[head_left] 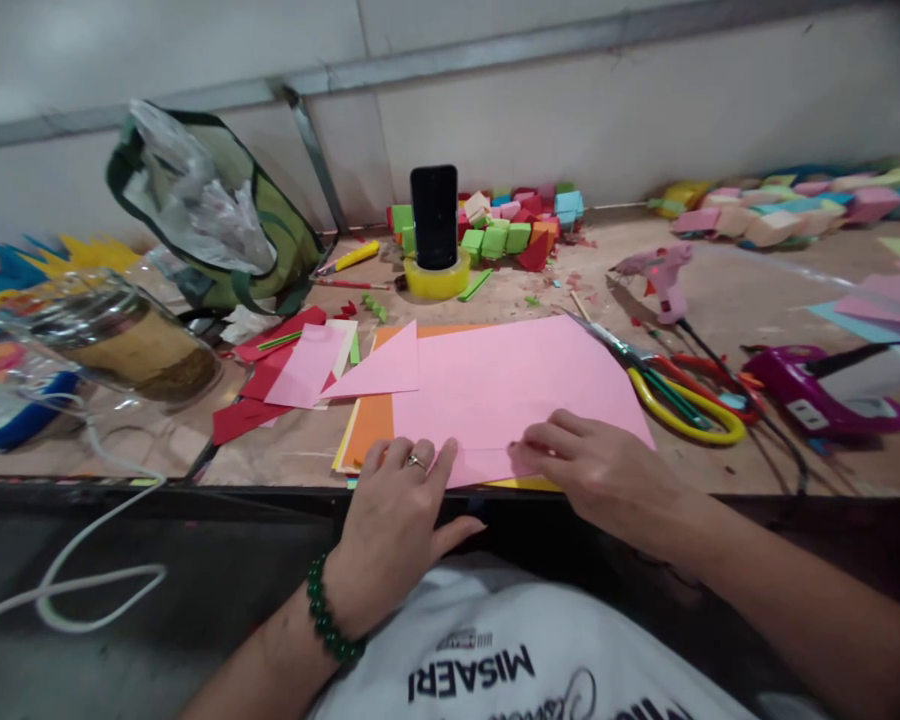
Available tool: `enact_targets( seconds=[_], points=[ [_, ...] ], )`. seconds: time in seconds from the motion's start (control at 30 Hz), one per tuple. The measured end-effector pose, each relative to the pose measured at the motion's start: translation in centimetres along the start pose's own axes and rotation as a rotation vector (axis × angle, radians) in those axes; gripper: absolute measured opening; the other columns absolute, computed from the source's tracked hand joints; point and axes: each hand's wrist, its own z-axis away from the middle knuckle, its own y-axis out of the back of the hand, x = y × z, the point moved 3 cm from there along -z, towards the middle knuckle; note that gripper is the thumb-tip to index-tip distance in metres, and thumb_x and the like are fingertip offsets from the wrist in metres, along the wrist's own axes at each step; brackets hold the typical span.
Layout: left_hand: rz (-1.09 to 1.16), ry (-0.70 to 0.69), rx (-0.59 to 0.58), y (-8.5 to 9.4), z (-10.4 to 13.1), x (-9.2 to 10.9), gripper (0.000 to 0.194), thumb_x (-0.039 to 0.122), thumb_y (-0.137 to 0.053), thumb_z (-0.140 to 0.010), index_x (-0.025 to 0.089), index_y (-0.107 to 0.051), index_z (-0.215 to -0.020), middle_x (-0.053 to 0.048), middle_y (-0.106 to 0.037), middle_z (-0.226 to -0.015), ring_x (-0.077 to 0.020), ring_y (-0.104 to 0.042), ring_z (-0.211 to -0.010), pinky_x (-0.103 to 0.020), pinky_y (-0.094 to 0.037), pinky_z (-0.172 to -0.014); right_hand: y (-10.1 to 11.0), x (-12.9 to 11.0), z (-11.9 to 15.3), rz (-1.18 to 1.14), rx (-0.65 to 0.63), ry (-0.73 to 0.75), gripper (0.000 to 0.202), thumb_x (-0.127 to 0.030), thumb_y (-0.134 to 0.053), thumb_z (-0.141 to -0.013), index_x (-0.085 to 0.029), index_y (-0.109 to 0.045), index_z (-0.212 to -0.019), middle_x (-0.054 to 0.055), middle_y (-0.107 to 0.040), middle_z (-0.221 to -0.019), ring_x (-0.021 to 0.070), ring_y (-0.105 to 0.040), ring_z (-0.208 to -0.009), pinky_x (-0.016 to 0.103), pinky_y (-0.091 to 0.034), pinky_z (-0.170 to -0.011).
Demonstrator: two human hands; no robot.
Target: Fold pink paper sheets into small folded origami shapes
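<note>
A large pink paper sheet (pixel 525 390) lies at the table's front edge, over orange and yellow sheets (pixel 367 432). A faint line runs along its near side. My left hand (pixel 397 510), wearing a ring and a green bead bracelet, rests on the sheet's near left part with its fingers stretched out. My right hand (pixel 592 470) has its fingers bent and pressed together on the near edge of the pink sheet; the thumb is mostly hidden. A pink paper triangle (pixel 382 368) overlaps the sheet's left side. Scissors with yellow handles (pixel 682 410) lie to its right.
A phone (pixel 435 220) stands in a yellow tape roll (pixel 436 278) behind the paper. Further right are a pink glue gun (pixel 671 285) and a purple device (pixel 817 395). On the left are a plastic jar (pixel 131 340), a green bag (pixel 270 220) and red paper scraps (pixel 244 420).
</note>
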Motion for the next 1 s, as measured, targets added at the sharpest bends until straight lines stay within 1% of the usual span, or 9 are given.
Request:
enact_targets(
  seconds=[0.13, 0.27, 0.33, 0.4, 0.47, 0.57, 0.73, 0.9, 1.0],
  points=[
    [0.038, 0.007, 0.024, -0.6, 0.1, -0.1, 0.069, 0.058, -0.059, -0.079, 0.016, -0.048, -0.132, -0.011, -0.061, -0.102, -0.0284, -0.05, -0.095, -0.045, -0.039, -0.086, 0.4, 1.1, 2.8, -0.05, 0.144, -0.165, 0.037, 0.002, -0.042, -0.079, -0.016, -0.067, -0.098, 0.01, -0.068, -0.093, 0.0206, -0.059, -0.083, 0.031, -0.052, -0.064],
    [0.171, 0.009, 0.091, -0.5, 0.4, -0.3, 0.071, 0.056, -0.064, -0.076, 0.016, -0.048, -0.133, -0.016, -0.057, -0.12, -0.0347, -0.048, -0.11, -0.054, -0.038, -0.094, 0.2, 0.7, 3.8, -0.138, 0.284, -0.306, 0.035, -0.003, -0.042, -0.083, -0.02, -0.066, -0.1, 0.008, -0.068, -0.095, 0.0206, -0.062, -0.087, 0.034, -0.055, -0.069],
    [0.393, 0.028, 0.191, 0.4, 0.7, -0.5, 0.072, 0.055, -0.065, -0.076, 0.021, -0.045, -0.136, -0.016, -0.05, -0.132, -0.0356, -0.045, -0.119, -0.055, -0.038, -0.098, 0.3, 0.0, 3.7, -0.171, 0.383, -0.375, 0.033, -0.006, -0.044, -0.085, -0.021, -0.063, -0.107, 0.01, -0.066, -0.1, 0.0216, -0.062, -0.091, 0.036, -0.055, -0.074],
    [0.755, 0.106, 0.302, 1.6, 1.1, -0.8, 0.065, 0.046, -0.06, -0.084, 0.028, -0.036, -0.142, -0.013, -0.045, -0.14, -0.0308, -0.047, -0.122, -0.049, -0.043, -0.099, 0.9, -0.8, 3.3, -0.236, 0.505, -0.431, 0.034, -0.008, -0.048, -0.087, -0.022, -0.059, -0.116, 0.01, -0.064, -0.104, 0.0212, -0.062, -0.094, 0.035, -0.054, -0.078],
    [1.164, 0.237, 0.346, 2.2, 1.2, -1.1, 0.059, 0.033, -0.052, -0.091, 0.031, -0.029, -0.145, -0.01, -0.045, -0.14, -0.0243, -0.055, -0.116, -0.04, -0.05, -0.093, 1.5, -1.8, 2.7, -0.355, 0.593, -0.455, 0.035, -0.009, -0.053, -0.087, -0.024, -0.057, -0.119, 0.008, -0.065, -0.103, 0.0183, -0.063, -0.092, 0.031, -0.054, -0.079],
    [1.573, 0.45, 0.259, 1.8, 0.8, -0.8, 0.058, 0.022, -0.051, -0.088, 0.029, -0.033, -0.143, -0.008, -0.051, -0.136, -0.0183, -0.062, -0.106, -0.033, -0.054, -0.089, 1.8, -3.3, 1.1, -0.599, 0.615, -0.436, 0.032, -0.013, -0.057, -0.087, -0.026, -0.057, -0.116, 0.002, -0.069, -0.092, 0.0124, -0.065, -0.077, 0.023, -0.054, -0.071],
    [1.9, 0.664, 0.051, 0.3, 0.0, 0.7, 0.054, 0.014, -0.051, -0.085, 0.027, -0.044, -0.138, -0.008, -0.056, -0.13, -0.0128, -0.063, -0.1, -0.025, -0.055, -0.088, 0.7, -4.1, -1.4, -0.903, 0.567, -0.425, 0.025, -0.016, -0.062, -0.084, -0.023, -0.063, -0.108, -0.002, -0.07, -0.082, 0.0095, -0.065, -0.068, 0.02, -0.055, -0.063],
    [2.281, 0.761, 0.024, -0.1, -0.2, 1.9, 0.049, 0.007, -0.052, -0.085, 0.024, -0.052, -0.131, -0.005, -0.062, -0.117, -0.0042, -0.064, -0.089, -0.007, -0.053, -0.075, -0.3, -3.9, -2.1, -0.975, 0.567, -0.412, 0.014, -0.017, -0.06, -0.086, -0.022, -0.068, -0.096, 0.001, -0.072, -0.087, 0.013, -0.067, -0.079, 0.025, -0.055, -0.071],
    [2.488, 0.784, 0.03, 0.1, -0.3, 2.2, 0.046, 0.003, -0.049, -0.087, 0.02, -0.053, -0.129, -0.006, -0.063, -0.111, -0.0025, -0.065, -0.083, -0.004, -0.052, -0.072, -0.4, -3.8, -2.0, -0.964, 0.575, -0.42, 0.013, -0.017, -0.06, -0.086, -0.022, -0.07, -0.092, 0.002, -0.071, -0.083, 0.0134, -0.067, -0.078, 0.025, -0.053, -0.068]
  ],
)
